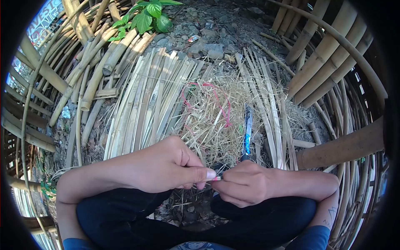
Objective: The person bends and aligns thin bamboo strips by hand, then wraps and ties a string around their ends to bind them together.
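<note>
My left hand [171, 166] is closed, pinching the end of a thin, pale bamboo strip [218, 178] between thumb and forefinger. A bit of pink string wraps the strip just past the thumb tip. Right beside it, my right hand [243, 183] is curled shut, knuckles up, with its fingertips hidden; what they grip I cannot make out. Just beyond my right hand lies a long knife [248, 131] with blue on its blade and a dark handle, on a heap of bamboo shavings [214, 121]. A loop of pink string [228, 108] rests on the shavings.
Split bamboo slats [143, 100] lie left of the shavings, with more slats [266, 104] on the right. Thick bamboo poles [325, 54] lean at the right, and stacked poles [100, 71] stand at the left. Stony ground [212, 37] and a leafy plant [146, 16] are ahead.
</note>
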Tool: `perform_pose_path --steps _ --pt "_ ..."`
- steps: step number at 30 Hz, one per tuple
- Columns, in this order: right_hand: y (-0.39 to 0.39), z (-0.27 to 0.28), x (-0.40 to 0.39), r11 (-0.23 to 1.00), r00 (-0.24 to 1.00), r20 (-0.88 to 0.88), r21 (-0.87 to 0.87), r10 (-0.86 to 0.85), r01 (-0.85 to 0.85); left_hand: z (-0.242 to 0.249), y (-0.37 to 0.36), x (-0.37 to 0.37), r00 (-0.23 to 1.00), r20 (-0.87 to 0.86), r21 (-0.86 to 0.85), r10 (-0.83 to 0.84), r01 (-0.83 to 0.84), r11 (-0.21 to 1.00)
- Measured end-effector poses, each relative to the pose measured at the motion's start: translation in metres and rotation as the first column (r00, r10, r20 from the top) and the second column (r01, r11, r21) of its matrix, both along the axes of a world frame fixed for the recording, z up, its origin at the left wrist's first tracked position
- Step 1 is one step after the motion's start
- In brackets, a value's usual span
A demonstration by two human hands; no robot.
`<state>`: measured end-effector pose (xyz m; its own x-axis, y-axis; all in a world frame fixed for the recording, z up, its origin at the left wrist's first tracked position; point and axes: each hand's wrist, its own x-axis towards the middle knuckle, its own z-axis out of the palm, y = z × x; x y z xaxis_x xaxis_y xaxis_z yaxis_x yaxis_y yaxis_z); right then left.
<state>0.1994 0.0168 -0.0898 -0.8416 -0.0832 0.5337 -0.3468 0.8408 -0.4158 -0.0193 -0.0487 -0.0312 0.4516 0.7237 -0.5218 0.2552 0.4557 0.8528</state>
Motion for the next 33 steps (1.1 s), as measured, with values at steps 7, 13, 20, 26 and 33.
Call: perform_pose_path --steps 7,13,20,26,33 --pt "0.003 0.009 0.000 0.172 0.851 0.419 -0.908 0.317 0.383 -0.007 0.000 0.001 0.973 0.010 0.090 -0.230 0.228 0.970" --pt "0.004 0.026 0.000 0.288 0.784 0.598 -0.790 0.164 0.542 -0.018 0.004 0.009 0.987 -0.029 -0.032 -0.159 0.158 0.987" --pt "-0.004 0.034 0.004 0.653 0.837 0.544 -0.614 -0.056 0.443 -0.023 0.009 0.008 0.998 -0.063 -0.104 -0.028 0.022 0.994" --pt "-0.011 0.012 0.002 0.950 0.965 0.230 -0.255 -0.123 0.182 -0.017 0.010 0.006 0.997 -0.083 -0.089 0.002 -0.009 0.996" --pt "-0.008 -0.003 -0.004 0.921 0.989 0.108 -0.365 -0.102 0.135 -0.006 0.008 0.000 0.998 -0.044 -0.100 0.039 -0.043 0.994"
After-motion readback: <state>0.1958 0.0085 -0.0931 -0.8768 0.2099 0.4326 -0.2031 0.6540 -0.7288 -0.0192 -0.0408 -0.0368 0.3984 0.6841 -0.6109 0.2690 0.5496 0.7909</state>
